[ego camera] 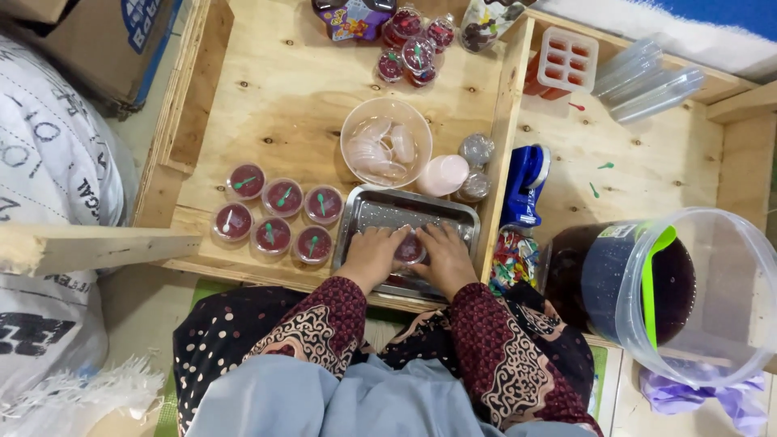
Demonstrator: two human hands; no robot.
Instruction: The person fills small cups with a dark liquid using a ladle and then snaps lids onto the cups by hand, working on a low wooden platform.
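a small lidded cup of dark red jelly (pixel 409 249) sits in the metal tray (pixel 380 212) at the near edge of the wooden table (pixel 275 105). the left hand (pixel 372 255) and the right hand (pixel 443 257) press in on it from either side, fingers closed against its lid. just left of the tray stand six sealed cups with tiny spoons (pixel 279 214). beyond the tray is a clear bowl of lids (pixel 386 142). to the right, a big clear bucket of dark jelly (pixel 647 287) holds a green ladle (pixel 651 283).

left hand (pixel 371 256) palm-down, fingers curled inward | right hand (pixel 443 257) palm-down, mirrored | fingertips nearly met at centre | both forearms angled inward, sleeves to wrists
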